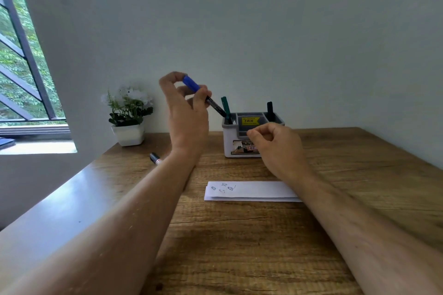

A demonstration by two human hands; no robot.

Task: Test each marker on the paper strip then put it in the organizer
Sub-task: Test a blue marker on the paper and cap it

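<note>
Your blue-capped marker (203, 97) is up in your left hand (185, 105), pinched between the fingertips and thumb, cap end raised toward you and the dark barrel slanting down and right so that its lower end sits at, or just inside, the left rear compartment of the organizer (251, 136); whether it has touched bottom you cannot tell from here. A green marker (225, 108) stands in that same left compartment, touching or nearly touching your barrel; a black marker (269, 110) stands in the right rear one. So the step in hand looks like stowing, not testing; the paper strip (251, 190) lies between your forearms, nearer you than the organizer, with a few small scribbles at its left end.

Your right hand (275, 143) hovers in front of the organizer with fingers loosely curled and thumb near the forefinger; it appears to hold nothing.

What the next move seems to call for: steer the tip past the green marker, lower it until it rests, then loosen the pinch; after that, one more marker (155, 158) lies on the table (359, 199) to your left, partly behind your forearm, near the potted plant (128, 115), and probably wants testing on the strip.
</note>
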